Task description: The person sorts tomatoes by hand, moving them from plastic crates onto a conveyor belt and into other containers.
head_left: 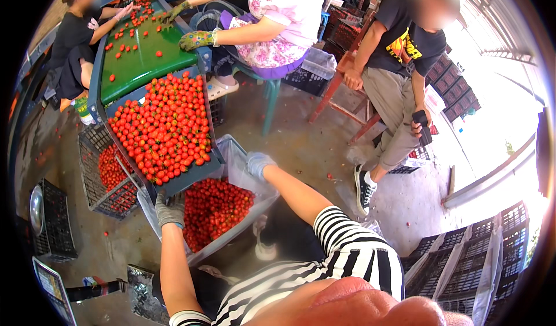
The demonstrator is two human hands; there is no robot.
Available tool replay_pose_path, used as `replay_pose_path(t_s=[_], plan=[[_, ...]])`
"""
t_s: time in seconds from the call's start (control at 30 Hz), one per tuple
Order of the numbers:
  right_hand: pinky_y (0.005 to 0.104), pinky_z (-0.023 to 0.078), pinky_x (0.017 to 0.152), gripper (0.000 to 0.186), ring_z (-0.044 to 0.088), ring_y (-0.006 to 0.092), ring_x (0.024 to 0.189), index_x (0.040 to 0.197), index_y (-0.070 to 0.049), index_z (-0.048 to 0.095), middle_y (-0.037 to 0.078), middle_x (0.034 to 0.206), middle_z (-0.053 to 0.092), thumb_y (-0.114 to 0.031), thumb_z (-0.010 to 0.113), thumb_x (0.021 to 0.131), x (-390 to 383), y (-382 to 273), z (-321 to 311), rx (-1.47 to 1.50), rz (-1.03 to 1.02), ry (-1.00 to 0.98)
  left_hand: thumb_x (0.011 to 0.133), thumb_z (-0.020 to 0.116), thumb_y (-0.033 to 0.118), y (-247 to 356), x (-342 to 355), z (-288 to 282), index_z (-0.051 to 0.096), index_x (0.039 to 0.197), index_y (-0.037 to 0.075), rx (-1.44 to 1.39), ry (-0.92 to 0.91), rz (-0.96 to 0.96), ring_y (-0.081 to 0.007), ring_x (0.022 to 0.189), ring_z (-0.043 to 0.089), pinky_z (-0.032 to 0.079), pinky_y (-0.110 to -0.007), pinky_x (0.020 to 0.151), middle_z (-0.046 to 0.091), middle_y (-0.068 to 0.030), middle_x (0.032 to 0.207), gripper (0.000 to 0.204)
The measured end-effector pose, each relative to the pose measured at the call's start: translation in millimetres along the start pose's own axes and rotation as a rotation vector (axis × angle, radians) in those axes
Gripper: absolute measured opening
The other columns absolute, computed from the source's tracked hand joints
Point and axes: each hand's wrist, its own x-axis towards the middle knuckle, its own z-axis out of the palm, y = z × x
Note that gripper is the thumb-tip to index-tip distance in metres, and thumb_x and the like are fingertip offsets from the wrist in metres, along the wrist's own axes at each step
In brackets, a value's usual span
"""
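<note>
A crate lined with clear plastic [267, 193] stands before me, holding a heap of small red tomatoes [217, 213]. At its left side, just under the lower lip of the sorting chute [215, 163], my left hand [170, 211] in a grey glove is closed at the crate's rim, fingers partly hidden. My right hand [259, 165], in a pale grey-blue glove, is closed on the plastic liner at the far right rim. More red tomatoes [165, 129] cover the tilted chute above the crate.
A green conveyor belt [142, 59] carries scattered tomatoes, with workers seated on both sides. Left of the chute stands a black crate [95, 178] of tomatoes. At right, a person sits on a wooden chair [339, 88] holding a phone [421, 123]. Stacked black crates [463, 268] stand lower right.
</note>
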Motion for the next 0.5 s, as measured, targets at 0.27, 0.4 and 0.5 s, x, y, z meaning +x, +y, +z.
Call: replay_pose_path(t_s=[0.27, 0.4, 0.5], plan=[[0.0414, 0.048, 0.078, 0.033, 0.060, 0.0358, 0.087, 0.107, 0.000, 0.055, 0.021, 0.097, 0.059, -0.021, 0.051, 0.082, 6.9, -18.6, -13.7, -0.184, -0.279, 0.529, 0.082, 0.059, 0.019, 1.8, -5.5, 6.8, 0.053, 0.109, 0.000, -0.036, -0.112, 0.010, -0.0315, 0.104, 0.053, 0.046, -0.046, 0.090, 0.055, -0.0150, 0.111, 0.034], [0.0404, 0.047, 0.081, 0.035, 0.057, 0.0367, 0.092, 0.112, -0.006, 0.055, 0.019, 0.102, 0.059, -0.022, 0.057, 0.081, 3.9, -62.3, -11.0, 0.267, -0.496, 0.632, 0.081, 0.060, 0.019, -6.8, -14.5, 9.8, 0.049, 0.104, 0.004, -0.081, -0.115, 0.019, -0.0334, 0.100, 0.053, 0.045, -0.049, 0.091, 0.054, -0.0147, 0.106, 0.030], [0.0392, 0.042, 0.091, 0.044, 0.049, 0.0352, 0.110, 0.122, -0.006, 0.049, 0.020, 0.116, 0.054, -0.020, 0.059, 0.081, 0.6, -91.2, 4.1, 0.184, -0.616, 0.349, 0.079, 0.063, 0.018, -10.7, -44.0, 27.0, 0.045, 0.105, 0.004, -0.037, -0.112, 0.034, -0.0330, 0.102, 0.051, 0.042, -0.052, 0.090, 0.049, -0.0131, 0.105, 0.035]])
